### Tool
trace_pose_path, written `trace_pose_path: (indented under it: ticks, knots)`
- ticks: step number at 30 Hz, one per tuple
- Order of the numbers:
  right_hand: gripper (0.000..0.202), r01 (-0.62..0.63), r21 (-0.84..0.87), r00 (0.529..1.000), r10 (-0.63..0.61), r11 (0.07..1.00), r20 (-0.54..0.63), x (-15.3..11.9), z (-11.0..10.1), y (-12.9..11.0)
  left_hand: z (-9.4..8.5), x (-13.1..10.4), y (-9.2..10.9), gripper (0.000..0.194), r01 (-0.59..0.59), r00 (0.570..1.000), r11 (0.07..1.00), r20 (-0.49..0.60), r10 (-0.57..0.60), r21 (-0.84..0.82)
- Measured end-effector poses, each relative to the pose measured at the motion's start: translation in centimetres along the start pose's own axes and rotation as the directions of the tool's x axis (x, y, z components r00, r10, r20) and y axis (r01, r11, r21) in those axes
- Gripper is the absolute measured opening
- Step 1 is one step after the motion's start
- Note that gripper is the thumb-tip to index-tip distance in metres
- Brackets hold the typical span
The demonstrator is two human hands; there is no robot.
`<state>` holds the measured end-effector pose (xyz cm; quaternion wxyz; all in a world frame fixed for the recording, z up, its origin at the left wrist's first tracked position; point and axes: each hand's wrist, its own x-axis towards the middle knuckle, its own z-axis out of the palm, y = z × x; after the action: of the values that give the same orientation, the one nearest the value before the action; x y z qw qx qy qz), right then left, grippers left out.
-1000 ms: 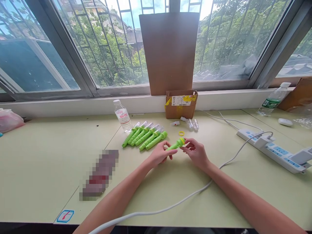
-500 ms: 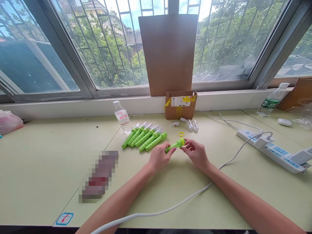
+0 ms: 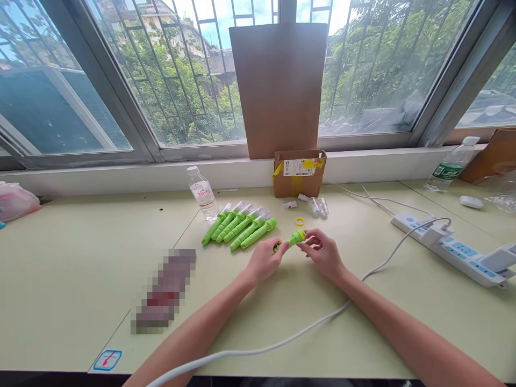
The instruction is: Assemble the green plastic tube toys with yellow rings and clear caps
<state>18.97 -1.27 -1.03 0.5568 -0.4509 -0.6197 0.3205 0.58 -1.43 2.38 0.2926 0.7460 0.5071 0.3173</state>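
Observation:
My left hand (image 3: 264, 262) is closed around the lower part of a green plastic tube (image 3: 292, 240), which slants up to the right. At its wide end sits a yellow ring (image 3: 301, 234), pinched by the fingertips of my right hand (image 3: 323, 255). Just beyond the hands lies a loose yellow ring (image 3: 299, 224). Several similar green tubes (image 3: 237, 226) lie in a slanted row left of my hands, most with clear caps. The nearest green tube (image 3: 258, 235) in that row shows no clear cap.
Clear caps (image 3: 313, 206) and small white pieces (image 3: 289, 205) lie before a cardboard box (image 3: 298, 185). A water bottle (image 3: 203, 194) stands behind the tubes. A white cable (image 3: 290, 337) crosses under my right forearm, near a power strip (image 3: 451, 250). A pixelated object (image 3: 165, 290) lies left.
The green tube has shifted slightly in my left hand, whose fingers now cover more of its lower end. My right hand stays at the yellow ring.

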Motion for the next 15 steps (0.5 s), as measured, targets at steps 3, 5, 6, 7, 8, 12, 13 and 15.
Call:
trace_pose_path:
  ticks: [3, 5, 6, 7, 8, 12, 13, 15]
  knots:
    - [0.036, -0.047, 0.052, 0.998, 0.045, 0.998, 0.033, 0.03, -0.1, -0.2, 0.03, -0.02, 0.22, 0.048, 0.056, 0.997, 0.994, 0.049, -0.051, -0.097]
    - [0.035, -0.053, 0.051, 0.997, 0.051, 0.997, 0.052, 0.06, -0.2, -0.24, 0.05, -0.03, 0.29, 0.049, 0.088, 0.994, 0.987, 0.073, -0.079, -0.137]
    - [0.034, -0.049, 0.044, 0.997, 0.046, 0.998, 0.059, 0.07, -0.25, -0.23, 0.05, -0.03, 0.3, 0.049, 0.104, 0.992, 0.983, 0.084, -0.092, -0.151]
    - [0.033, -0.043, 0.035, 0.997, 0.041, 0.998, 0.064, 0.08, -0.29, -0.2, 0.04, -0.02, 0.3, 0.049, 0.12, 0.99, 0.979, 0.096, -0.105, -0.162]
    - [0.033, -0.036, 0.028, 0.997, 0.034, 0.999, 0.067, 0.08, -0.32, -0.17, 0.02, -0.01, 0.28, 0.049, 0.135, 0.987, 0.976, 0.109, -0.118, -0.171]
    - [0.031, -0.008, 0.015, 0.998, 0.007, 1.0, 0.062, 0.07, -0.32, -0.11, -0.1, 0.07, 0.2, 0.051, 0.172, 0.978, 0.966, 0.151, -0.144, -0.193]
    - [0.031, -0.002, 0.014, 0.998, 0.001, 1.0, 0.056, 0.06, -0.3, -0.12, -0.12, 0.09, 0.19, 0.051, 0.173, 0.977, 0.965, 0.155, -0.144, -0.196]
    - [0.032, 0.007, 0.01, 0.999, -0.007, 1.0, 0.043, 0.03, -0.26, -0.13, -0.14, 0.11, 0.17, 0.051, 0.168, 0.979, 0.964, 0.152, -0.138, -0.205]
